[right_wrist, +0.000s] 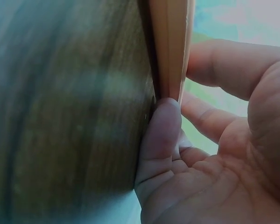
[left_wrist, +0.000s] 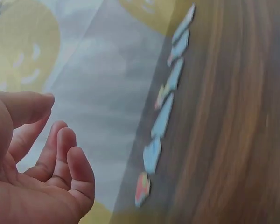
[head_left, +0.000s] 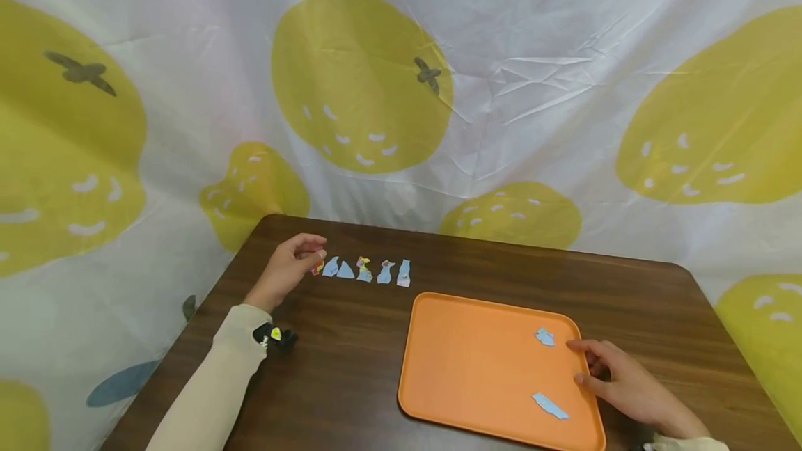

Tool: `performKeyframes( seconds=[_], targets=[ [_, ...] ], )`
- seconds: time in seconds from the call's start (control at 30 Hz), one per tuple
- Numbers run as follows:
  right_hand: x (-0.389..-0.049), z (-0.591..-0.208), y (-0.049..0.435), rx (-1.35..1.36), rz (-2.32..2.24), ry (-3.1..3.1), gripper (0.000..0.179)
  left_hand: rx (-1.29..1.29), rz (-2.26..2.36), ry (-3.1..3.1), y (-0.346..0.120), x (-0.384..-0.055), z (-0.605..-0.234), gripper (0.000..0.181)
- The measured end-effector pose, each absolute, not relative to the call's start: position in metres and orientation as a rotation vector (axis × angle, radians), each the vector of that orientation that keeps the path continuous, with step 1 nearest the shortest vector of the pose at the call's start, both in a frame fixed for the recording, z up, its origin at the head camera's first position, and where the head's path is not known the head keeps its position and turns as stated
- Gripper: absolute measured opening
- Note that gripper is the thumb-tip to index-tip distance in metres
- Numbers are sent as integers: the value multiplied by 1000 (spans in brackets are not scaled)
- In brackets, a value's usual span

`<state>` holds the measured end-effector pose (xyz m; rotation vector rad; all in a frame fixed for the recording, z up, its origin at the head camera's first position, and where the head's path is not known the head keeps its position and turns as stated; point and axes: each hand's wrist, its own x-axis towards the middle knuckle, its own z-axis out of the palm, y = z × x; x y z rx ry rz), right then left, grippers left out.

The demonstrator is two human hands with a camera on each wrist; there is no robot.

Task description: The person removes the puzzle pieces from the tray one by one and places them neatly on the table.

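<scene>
My left hand [head_left: 287, 271] hovers at the left end of a row of irregular light-blue picture pieces [head_left: 384, 272]. Its thumb and fingers are loosely curved with nothing between them in the left wrist view. Closest to it in the row is a red and yellow piece [left_wrist: 142, 189], partly hidden by the fingertips in the head view. At the right rim of an orange tray [head_left: 476, 360], my right hand [head_left: 626, 381] holds the edge, thumb and a finger over the top and another finger [right_wrist: 162, 123] against the outer side.
Two light-blue pieces lie on the tray's right half, a small one [head_left: 544, 337] towards the back and a longer strip [head_left: 550, 406] nearer the front. The brown wooden table [head_left: 326, 367] ends at a white curtain [head_left: 501, 110] with yellow fruit prints.
</scene>
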<state>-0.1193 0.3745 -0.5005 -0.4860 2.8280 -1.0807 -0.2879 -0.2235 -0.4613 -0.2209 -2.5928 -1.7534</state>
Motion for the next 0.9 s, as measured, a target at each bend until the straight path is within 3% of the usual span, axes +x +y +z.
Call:
performKeyframes(
  seconds=[0.33,0.9],
  targets=[
    [-118,-500,375,-516,-1071,2824,48,-383,-1836,-2545,-181,-274,-446,31],
    [-126,-489,380,-278,-1267,2558,62,-688,-1993,-2577,-97,-244,-456,37]
  ],
)
